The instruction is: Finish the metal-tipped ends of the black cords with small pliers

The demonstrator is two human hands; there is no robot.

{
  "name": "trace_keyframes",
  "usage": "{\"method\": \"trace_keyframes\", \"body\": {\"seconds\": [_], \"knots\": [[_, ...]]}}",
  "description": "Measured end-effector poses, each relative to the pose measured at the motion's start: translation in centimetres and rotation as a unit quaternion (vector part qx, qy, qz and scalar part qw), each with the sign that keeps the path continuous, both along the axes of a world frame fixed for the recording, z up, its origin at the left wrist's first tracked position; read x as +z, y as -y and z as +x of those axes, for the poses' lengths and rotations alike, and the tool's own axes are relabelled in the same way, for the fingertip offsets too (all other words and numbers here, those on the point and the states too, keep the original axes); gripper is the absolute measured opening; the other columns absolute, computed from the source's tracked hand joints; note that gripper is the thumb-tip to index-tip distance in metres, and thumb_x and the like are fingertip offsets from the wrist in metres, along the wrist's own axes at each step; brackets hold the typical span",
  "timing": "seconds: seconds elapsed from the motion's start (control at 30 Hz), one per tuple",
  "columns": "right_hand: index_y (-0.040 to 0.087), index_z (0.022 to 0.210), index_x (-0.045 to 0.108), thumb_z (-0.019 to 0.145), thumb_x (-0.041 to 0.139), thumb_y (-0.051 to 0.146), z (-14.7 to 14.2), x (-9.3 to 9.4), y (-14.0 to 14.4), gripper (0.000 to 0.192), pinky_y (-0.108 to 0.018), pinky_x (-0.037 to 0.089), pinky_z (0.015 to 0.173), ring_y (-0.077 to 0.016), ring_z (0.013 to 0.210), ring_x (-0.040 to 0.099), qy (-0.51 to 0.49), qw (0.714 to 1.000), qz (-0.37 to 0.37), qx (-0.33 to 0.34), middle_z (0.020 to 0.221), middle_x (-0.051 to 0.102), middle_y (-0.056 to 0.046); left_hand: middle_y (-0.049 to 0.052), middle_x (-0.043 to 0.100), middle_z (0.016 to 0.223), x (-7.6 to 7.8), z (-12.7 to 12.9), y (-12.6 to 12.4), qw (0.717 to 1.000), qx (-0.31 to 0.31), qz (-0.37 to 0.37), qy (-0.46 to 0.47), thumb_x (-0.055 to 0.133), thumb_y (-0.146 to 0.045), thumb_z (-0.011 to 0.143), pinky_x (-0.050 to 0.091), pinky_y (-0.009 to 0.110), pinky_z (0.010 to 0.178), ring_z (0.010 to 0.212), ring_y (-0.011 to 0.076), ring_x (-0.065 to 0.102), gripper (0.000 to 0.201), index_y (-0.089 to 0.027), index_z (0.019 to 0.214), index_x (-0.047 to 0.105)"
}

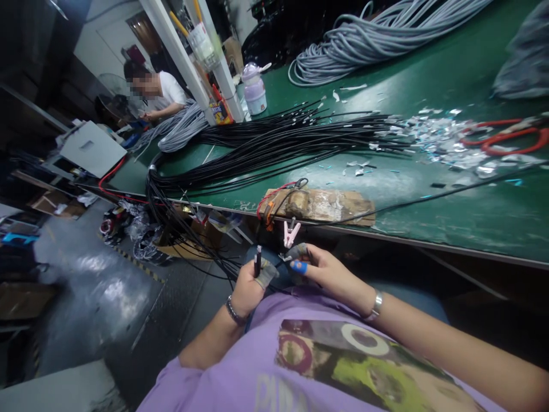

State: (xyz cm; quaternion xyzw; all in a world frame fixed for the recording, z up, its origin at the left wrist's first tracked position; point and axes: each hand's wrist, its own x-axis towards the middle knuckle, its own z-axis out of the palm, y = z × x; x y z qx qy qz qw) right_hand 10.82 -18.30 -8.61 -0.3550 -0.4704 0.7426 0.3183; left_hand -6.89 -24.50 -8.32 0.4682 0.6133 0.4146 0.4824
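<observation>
Pinching a black cable end point(258, 260) upright in a closed fist, the left hand point(250, 288) sits low in front of the purple shirt point(257, 366), just below the edge of the green workbench point(450, 212). Its thumb wears a grey finger cot and presses the cable against the curled fingers; a dark bracelet circles the wrist. The right hand point(326, 273) lies just beside it, palm turned inward, its fingertips drawn together on a thin black wire point(407, 203) that runs up over the bench edge and away to the right. One fingertip wears a blue cot point(299, 266), another a grey one. A silver bracelet sits on that wrist, and the forearm stretches back toward the lower right corner.

Just above the hands, a pink clip point(291, 232) hangs from the bench edge, below a worn cardboard pad point(326, 204) with red and black leads. A large bundle of black cables point(274, 146) fans across the bench and droops over its left edge toward the floor. Foil scraps point(437, 140) and red-handled scissors point(506, 137) lie farther right, grey cable coils point(377, 34) at the back. Another person point(156, 91) works at the far left end.
</observation>
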Motion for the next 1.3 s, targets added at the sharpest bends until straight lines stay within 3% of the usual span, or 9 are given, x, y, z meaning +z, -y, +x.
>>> {"method": "trace_keyframes", "body": {"seconds": [0.1,0.33,0.57,0.77,0.93,1.07,1.17,1.3], "knots": [[0.019,0.079,0.058,0.054,0.079,0.054,-0.4,-0.2,0.0,0.048,-0.028,0.044,0.063,-0.0146,0.068,0.052,0.005,1.000,0.002,0.005,0.074,0.059,0.000,-0.007,0.036,0.044,0.2,0.0,0.1,1.000,-0.002,0.004,-0.004,0.066,-0.064,0.068,0.029,0.018,0.043,0.045,0.0059,0.032,0.050,-0.015,0.066,0.058],[0.020,0.069,0.055,0.056,0.075,0.060,-0.7,0.2,0.4,0.047,-0.024,0.034,0.050,-0.0100,0.056,0.042,-0.011,1.000,-0.018,0.012,0.062,0.052,0.004,-0.007,0.037,0.044,0.5,0.1,0.2,1.000,0.005,-0.001,-0.004,0.068,-0.064,0.066,0.030,0.019,0.044,0.045,0.0059,0.032,0.051,-0.016,0.059,0.050],[0.019,0.066,0.054,0.050,0.082,0.045,-0.8,-0.2,0.4,0.041,-0.023,0.022,0.045,-0.0068,0.047,0.032,-0.048,0.994,-0.102,-0.002,0.053,0.045,0.007,-0.006,0.037,0.044,0.6,0.2,0.1,1.000,0.001,0.000,0.011,0.070,-0.064,0.063,0.032,0.019,0.046,0.047,0.0069,0.036,0.052,-0.016,0.059,0.053],[0.019,0.056,0.049,0.046,0.075,0.026,-1.1,-0.8,0.0,0.028,-0.022,0.016,0.043,-0.0055,0.042,0.029,-0.087,0.969,-0.209,0.098,0.045,0.043,0.007,-0.006,0.038,0.042,0.9,-0.3,0.1,0.996,-0.072,-0.016,0.047,0.074,-0.060,0.061,0.030,0.019,0.046,0.045,0.0057,0.035,0.050,-0.014,0.056,0.053],[0.019,0.058,0.053,0.051,0.070,0.025,-1.2,-1.3,-0.1,0.020,-0.022,0.020,0.044,-0.0061,0.044,0.031,0.010,0.992,-0.126,0.021,0.046,0.043,0.007,-0.009,0.036,0.040,1.2,-0.2,-0.3,0.993,-0.042,-0.070,0.083,0.071,-0.064,0.062,0.017,0.019,0.036,0.033,0.0018,0.023,0.053,-0.014,0.059,0.052],[0.020,0.078,0.059,0.059,0.071,0.036,0.0,-0.9,-0.2,0.027,-0.026,0.038,0.053,-0.0119,0.056,0.047,0.011,0.999,-0.036,-0.035,0.066,0.059,0.001,-0.010,0.033,0.037,1.4,-0.4,-0.6,0.989,-0.033,-0.102,0.099,0.070,-0.065,0.060,0.012,0.019,0.032,0.029,0.0014,0.020,0.054,-0.016,0.060,0.051],[0.021,0.086,0.060,0.063,0.070,0.037,0.8,-0.4,-0.2,0.029,-0.029,0.044,0.062,-0.0146,0.065,0.051,0.040,0.995,0.087,-0.036,0.081,0.065,-0.003,-0.010,0.033,0.037,1.3,-0.6,-0.7,0.988,-0.036,-0.111,0.097,0.070,-0.065,0.060,0.013,0.018,0.032,0.029,0.0011,0.020,0.054,-0.016,0.059,0.048],[0.020,0.090,0.059,0.071,0.064,0.032,0.8,-0.2,0.0,0.024,-0.026,0.044,0.057,-0.0127,0.061,0.048,0.080,0.974,0.211,-0.008,0.073,0.061,-0.001,-0.010,0.033,0.037,1.4,-0.4,-0.5,0.989,-0.041,-0.114,0.087,0.070,-0.065,0.062,0.012,0.018,0.032,0.029,0.0008,0.020,0.055,-0.016,0.058,0.045]]}}
